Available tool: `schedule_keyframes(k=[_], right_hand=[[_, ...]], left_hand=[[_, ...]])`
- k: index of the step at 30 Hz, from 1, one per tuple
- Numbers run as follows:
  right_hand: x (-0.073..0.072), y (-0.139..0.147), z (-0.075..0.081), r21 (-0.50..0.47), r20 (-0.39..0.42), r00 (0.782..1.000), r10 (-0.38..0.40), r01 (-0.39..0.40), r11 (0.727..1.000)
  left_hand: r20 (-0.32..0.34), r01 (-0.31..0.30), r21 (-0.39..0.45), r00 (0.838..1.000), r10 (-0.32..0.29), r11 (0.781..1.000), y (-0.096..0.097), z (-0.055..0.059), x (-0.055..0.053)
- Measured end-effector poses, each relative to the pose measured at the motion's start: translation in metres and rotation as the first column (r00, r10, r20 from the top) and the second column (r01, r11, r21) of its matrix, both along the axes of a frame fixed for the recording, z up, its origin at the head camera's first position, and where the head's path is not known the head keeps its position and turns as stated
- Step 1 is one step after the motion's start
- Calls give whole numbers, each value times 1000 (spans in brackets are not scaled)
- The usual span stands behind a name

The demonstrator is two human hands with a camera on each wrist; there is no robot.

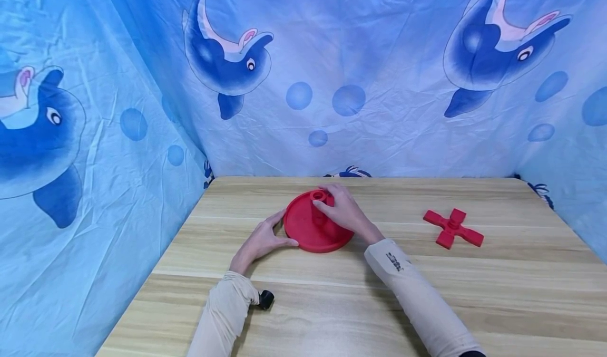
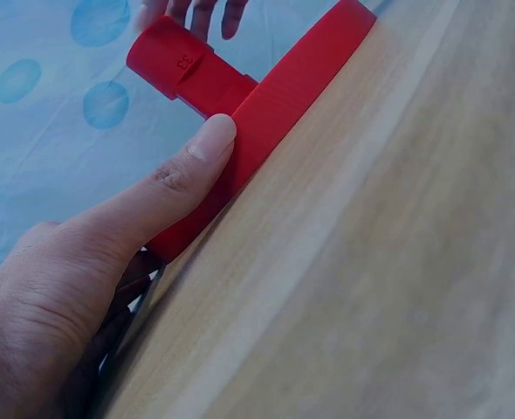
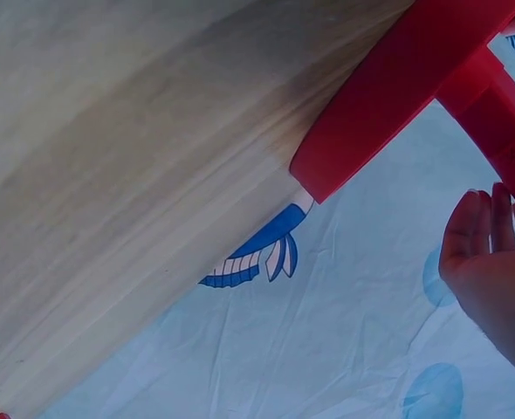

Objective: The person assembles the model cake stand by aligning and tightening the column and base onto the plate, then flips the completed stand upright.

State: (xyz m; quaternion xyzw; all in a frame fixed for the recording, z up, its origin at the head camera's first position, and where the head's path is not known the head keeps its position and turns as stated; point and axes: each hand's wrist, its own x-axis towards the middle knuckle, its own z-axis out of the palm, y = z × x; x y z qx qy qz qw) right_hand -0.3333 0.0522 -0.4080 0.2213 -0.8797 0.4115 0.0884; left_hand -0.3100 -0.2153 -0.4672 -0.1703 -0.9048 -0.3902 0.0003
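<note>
A red round base with a raised rim [image 1: 303, 230] lies flat on the wooden table, and a red upright post [image 2: 175, 61] with raised digits stands on it. My left hand [image 1: 265, 239] holds the base at its left side, thumb against the rim [image 2: 216, 140] and fingers farther round the edge. Over the top of the post hovers my right hand [image 1: 348, 212], its fingers loosely spread. In the left wrist view those fingertips [image 2: 230, 19] hang just beyond the post, apart from it. The right wrist view shows the right hand's fingers beside the post's upper end.
A red cross-shaped piece [image 1: 453, 228] with a raised centre lies to the right on the table [image 1: 294, 315]. Blue cloth with dolphins [image 1: 403, 130] hangs behind the table and at both sides. A small black camera [image 1: 266, 299] is on the left wrist.
</note>
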Motion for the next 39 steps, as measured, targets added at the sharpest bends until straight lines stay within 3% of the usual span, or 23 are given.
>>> schedule_keyframes(k=[14,22,30,39], right_hand=[[0,1,1,-36,8,1000,-9,9,999],[0,1,0,-15,0,1000,26,-26,1000],[1,0,1,-42,27,1000,-14,15,999],[0,1,-1,-12,26,999,35,-35,999]], left_hand=[[-2,-3,-8,1000,3,1000,0,-1,-1],[2,-2,1,1000,2,1000,0,-1,0],[2,-4,-4,1000,4,1000,0,-1,0],[-6,-4,-8,1000,4,1000,-1,-1,-1]])
